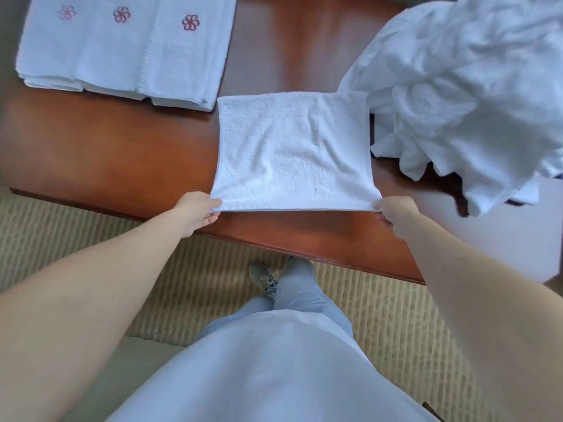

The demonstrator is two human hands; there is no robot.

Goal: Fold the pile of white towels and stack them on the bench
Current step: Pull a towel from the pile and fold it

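Observation:
A white towel [292, 150] lies flat and roughly square on the brown wooden bench [122, 147]. My left hand [195, 211] pinches its near left corner. My right hand [396, 213] pinches its near right corner. The near edge of the towel is stretched straight between the two hands, a little inside the bench's front edge. A crumpled pile of white towels [475, 95] sits on the right end of the bench and touches the flat towel's far right corner. Folded white towels [122, 53] with red flower emblems lie side by side at the far left.
The bench's front edge [304, 251] runs diagonally across the view. Below it lie patterned beige carpet [213, 284], my legs and a grey shoe [263, 275]. A white surface [518, 239] shows beyond the bench's right end.

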